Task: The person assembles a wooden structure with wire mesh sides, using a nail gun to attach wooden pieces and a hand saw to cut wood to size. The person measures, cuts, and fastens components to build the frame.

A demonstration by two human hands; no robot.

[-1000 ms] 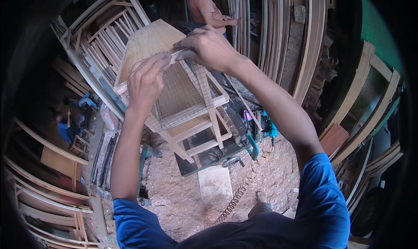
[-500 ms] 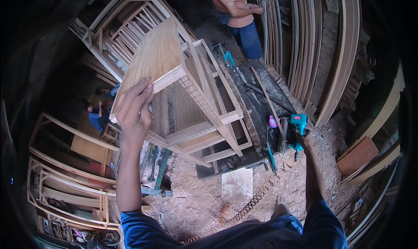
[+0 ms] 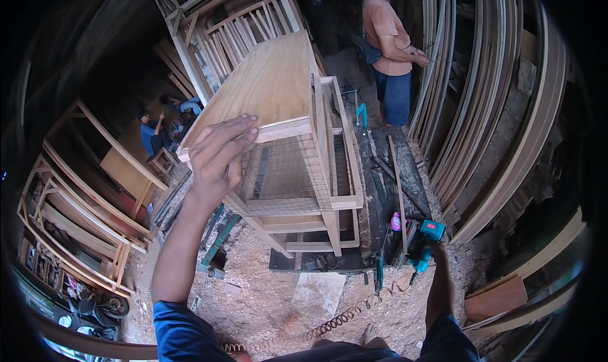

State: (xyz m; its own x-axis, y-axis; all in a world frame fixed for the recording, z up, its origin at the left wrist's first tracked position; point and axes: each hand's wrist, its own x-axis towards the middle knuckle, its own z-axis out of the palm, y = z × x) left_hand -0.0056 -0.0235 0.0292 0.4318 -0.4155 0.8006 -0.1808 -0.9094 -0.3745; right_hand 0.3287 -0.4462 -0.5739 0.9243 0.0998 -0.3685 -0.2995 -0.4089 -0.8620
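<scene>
A wooden cabinet frame with wire-mesh sides (image 3: 278, 206) stands in the middle, a light plywood panel (image 3: 266, 77) lying across its top. My left hand (image 3: 218, 156) is closed over the panel's near edge, fingers on the upper face and the thumb below the rim. Off to the right, my right hand (image 3: 438, 253) grips a teal cordless drill (image 3: 432, 230), its blocky battery up and its nose angled down. Part of the drill's handle is hidden by my fingers.
Beside the cabinet, a dark bench (image 3: 411, 172) carries a wood strip, a pink-purple round item (image 3: 396, 221) and a teal clamp (image 3: 361, 114). A coiled hose (image 3: 335, 322) crosses the shavings-covered floor. Another person (image 3: 389, 51) stands beyond, near stacked boards (image 3: 506, 108).
The whole view has swung, so the cabinet and bench sit more upright and the standing person farther right. My left hand keeps its hold on the panel; the drill appears lower.
</scene>
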